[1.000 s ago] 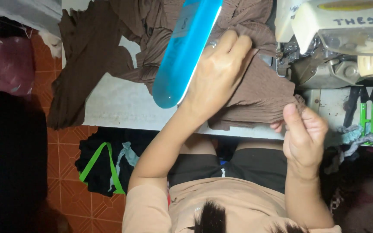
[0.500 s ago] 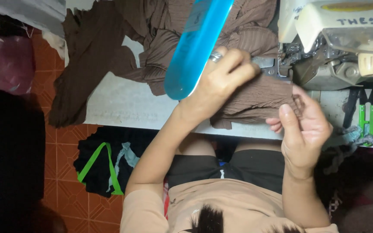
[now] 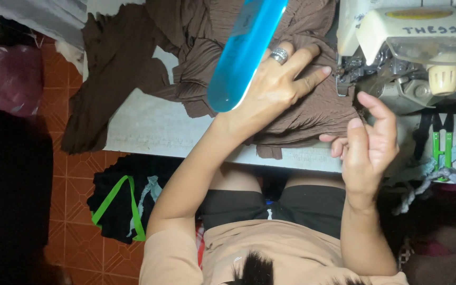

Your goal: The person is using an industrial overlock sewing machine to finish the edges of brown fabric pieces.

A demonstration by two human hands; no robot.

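Observation:
A brown ribbed fabric (image 3: 312, 113) lies bunched on the white table (image 3: 154, 129) and runs up to the presser foot of a white sewing machine (image 3: 412, 47). My left hand (image 3: 278, 87), with a ring on one finger, presses flat on the fabric, its fingers spread and pointing at the machine's foot. My right hand (image 3: 368, 142) is at the fabric's near edge beside the machine. Its lower fingers curl onto that edge while the thumb and index finger are raised. A blue translucent oblong object (image 3: 244, 53) overlaps my left hand; I cannot tell whether it touches the hand.
More brown fabric (image 3: 112, 79) hangs off the table's left end over an orange tiled floor (image 3: 80, 174). A black bundle with green straps (image 3: 120, 206) lies on the floor. Green-handled snips (image 3: 442, 145) and loose thread scraps sit at the right of the machine.
Both hands have moved toward the machine's foot, my left hand sliding the fabric along. My right hand's thumb and index finger have come apart.

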